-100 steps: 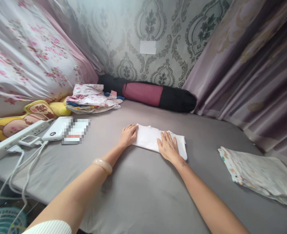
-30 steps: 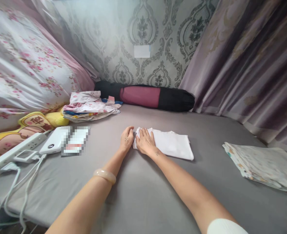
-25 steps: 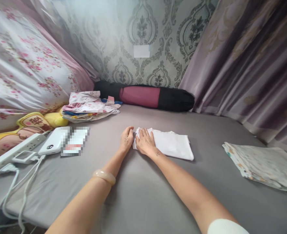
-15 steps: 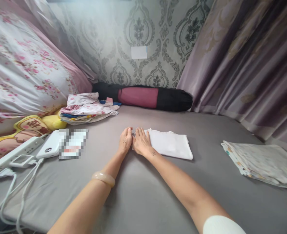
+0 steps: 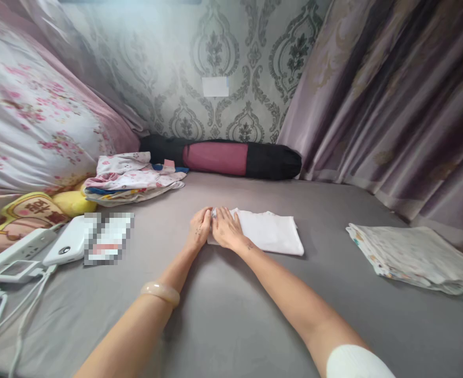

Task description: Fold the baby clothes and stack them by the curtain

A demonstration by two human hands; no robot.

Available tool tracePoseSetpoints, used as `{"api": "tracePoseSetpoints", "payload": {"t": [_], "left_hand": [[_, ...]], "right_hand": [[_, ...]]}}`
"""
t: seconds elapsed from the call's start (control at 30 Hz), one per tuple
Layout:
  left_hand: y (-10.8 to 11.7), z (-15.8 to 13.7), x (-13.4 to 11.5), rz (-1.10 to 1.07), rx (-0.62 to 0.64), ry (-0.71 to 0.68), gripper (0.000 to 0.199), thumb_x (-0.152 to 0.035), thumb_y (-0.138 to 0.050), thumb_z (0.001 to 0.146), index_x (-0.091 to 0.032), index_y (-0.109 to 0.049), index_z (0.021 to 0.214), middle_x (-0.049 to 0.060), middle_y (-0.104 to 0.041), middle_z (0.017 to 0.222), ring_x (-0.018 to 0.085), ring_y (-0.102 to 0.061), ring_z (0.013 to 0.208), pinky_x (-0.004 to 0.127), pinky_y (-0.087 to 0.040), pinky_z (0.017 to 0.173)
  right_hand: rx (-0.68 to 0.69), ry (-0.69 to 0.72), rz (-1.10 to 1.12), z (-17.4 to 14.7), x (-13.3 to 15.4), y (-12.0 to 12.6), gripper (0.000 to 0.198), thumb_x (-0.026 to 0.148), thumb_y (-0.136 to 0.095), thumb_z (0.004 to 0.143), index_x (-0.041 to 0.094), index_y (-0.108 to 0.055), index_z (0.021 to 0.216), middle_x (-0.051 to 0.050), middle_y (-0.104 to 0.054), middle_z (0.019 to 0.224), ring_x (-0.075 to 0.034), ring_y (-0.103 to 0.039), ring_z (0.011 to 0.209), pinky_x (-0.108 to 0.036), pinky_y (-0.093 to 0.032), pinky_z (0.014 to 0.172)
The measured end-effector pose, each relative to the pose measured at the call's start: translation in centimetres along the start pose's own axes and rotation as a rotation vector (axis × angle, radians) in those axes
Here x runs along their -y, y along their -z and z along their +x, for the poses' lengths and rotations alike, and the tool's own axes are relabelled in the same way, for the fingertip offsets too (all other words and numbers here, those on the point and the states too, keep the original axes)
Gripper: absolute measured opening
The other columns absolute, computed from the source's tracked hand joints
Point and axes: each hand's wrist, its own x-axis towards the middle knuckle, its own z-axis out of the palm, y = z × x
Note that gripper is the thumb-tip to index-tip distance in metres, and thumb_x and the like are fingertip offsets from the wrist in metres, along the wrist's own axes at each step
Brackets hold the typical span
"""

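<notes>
A folded white piece of clothing (image 5: 269, 232) lies flat on the grey sheet, with what look like small buttons along its far edge. My right hand (image 5: 227, 229) is pressed palm down on its left part, fingers stretched out. At the left end, my left hand (image 5: 200, 227) is turned on its side with the fingers curled round the garment's edge. The tips of those fingers are partly hidden. A pale bangle (image 5: 160, 293) circles my left forearm.
A pile of patterned clothes (image 5: 137, 178) lies back left, and a folded patterned cloth (image 5: 416, 257) at right. A black and maroon bolster-shaped bag (image 5: 216, 157) runs along the wall. Near left are a power strip (image 5: 30, 249), white cables and a power bank (image 5: 68, 241).
The view has swung slightly to the right, so most things sit further left. Both hands stay at the garment's left end, with a little more white fabric showing between them.
</notes>
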Motion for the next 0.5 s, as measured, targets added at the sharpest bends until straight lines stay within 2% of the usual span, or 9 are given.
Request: {"api": "tracePoseSetpoints", "payload": {"t": [0.17, 0.3, 0.5], "left_hand": [[-0.4, -0.5, -0.3, 0.236, 0.163, -0.126, 0.042, -0.025, -0.037, 0.089, -0.025, -0.060, 0.125, 0.004, -0.061, 0.132, 0.022, -0.046, 0.131, 0.043, -0.030, 0.112], [-0.6, -0.9, -0.5, 0.418, 0.305, -0.205, 0.050, -0.021, -0.035, 0.088, -0.023, -0.053, 0.135, 0.003, -0.054, 0.141, 0.022, -0.035, 0.139, 0.044, -0.027, 0.114], [-0.5, -1.0, -0.9, 0.543, 0.355, -0.245, 0.051, -0.022, -0.032, 0.090, -0.024, -0.050, 0.138, 0.002, -0.049, 0.146, 0.022, -0.033, 0.141, 0.042, -0.027, 0.114]], "right_hand": [[-0.042, -0.027, -0.089, -1.1, -2.3, 0.7, 0.059, 0.031, -0.022, 0.098, 0.004, -0.028, 0.150, -0.014, -0.024, 0.158, -0.025, -0.014, 0.147, -0.048, -0.003, 0.119], [-0.034, -0.022, -0.109, -1.4, -3.5, 0.7, 0.059, 0.031, -0.022, 0.097, 0.004, -0.031, 0.149, -0.014, -0.026, 0.157, -0.025, -0.017, 0.147, -0.049, -0.005, 0.118], [-0.043, -0.014, -0.101, -1.3, -4.0, 0.1, 0.057, 0.031, -0.023, 0.097, 0.005, -0.034, 0.148, -0.014, -0.029, 0.156, -0.024, -0.019, 0.146, -0.048, -0.008, 0.118]]}}
